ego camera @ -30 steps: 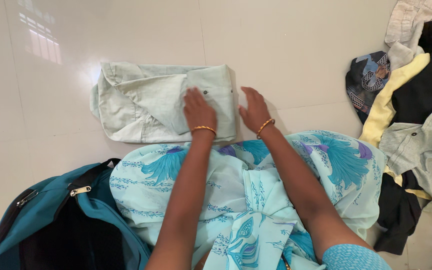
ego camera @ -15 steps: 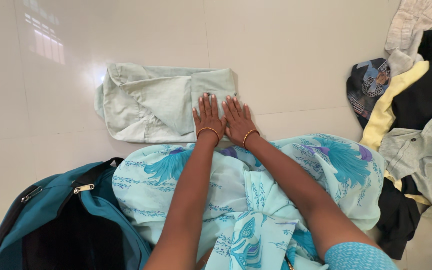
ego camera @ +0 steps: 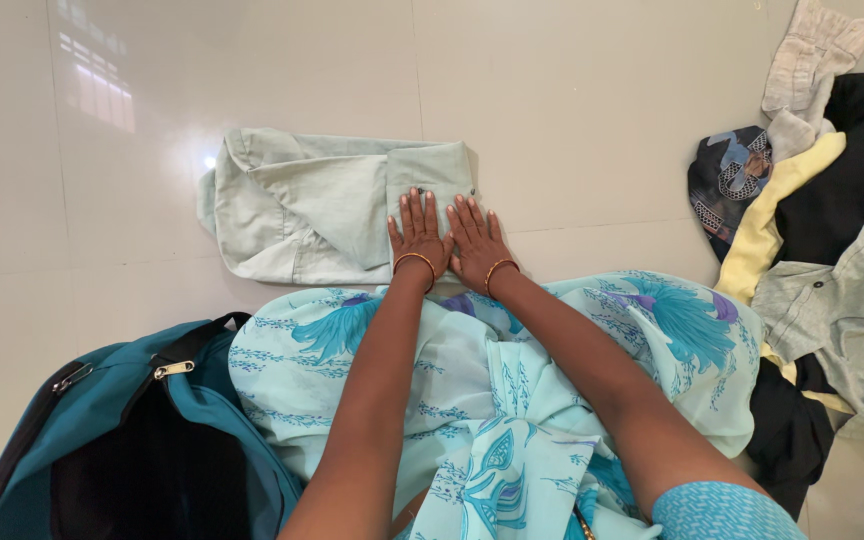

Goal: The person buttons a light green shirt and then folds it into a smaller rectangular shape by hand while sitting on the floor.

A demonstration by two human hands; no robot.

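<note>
The surface is a glossy white tiled floor (ego camera: 572, 120); a window reflection is seen on it, far to the left of the fingers. A folded pale green shirt (ego camera: 302, 205) is laid flat on the floor. The left hand (ego camera: 418, 236) and the right hand (ego camera: 476, 243) are placed side by side, palms down, on the right end of the shirt. The fingers (ego camera: 413, 208) of both hands are extended flat and held close together; nothing is grasped, and the cloth is only pressed. A gold bangle is worn at each wrist. Below the fingers, a light blue patterned garment (ego camera: 512, 400) is draped over the lap. A teal bag (ego camera: 122, 440), unzipped, is located below and left of the fingers. A heap of mixed clothes (ego camera: 812, 220) is located well apart to the right of the fingers.
</note>
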